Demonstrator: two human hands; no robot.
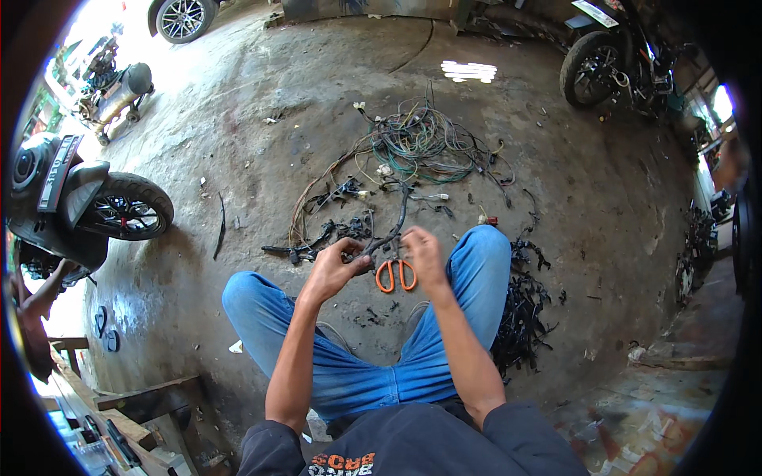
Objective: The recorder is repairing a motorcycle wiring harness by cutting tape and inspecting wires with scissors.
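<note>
I sit on the ground with my knees apart in blue jeans. My left hand (337, 266) is closed around a black wrapped section of a wire harness (413, 147) that runs away from me into a tangle of green, yellow and black wires on the concrete floor. My right hand (422, 252) pinches the same black cable a little farther along, fingers closed on it. Orange-handled scissors (396, 274) lie on the floor just below and between my hands.
A pile of black stripped tape and sleeving (524, 305) lies by my right knee. A scooter's rear wheel (127, 208) stands at the left, a motorcycle (611, 59) at the far right, an air compressor (115, 91) at the upper left. Another person's arm (36, 305) shows at the left edge.
</note>
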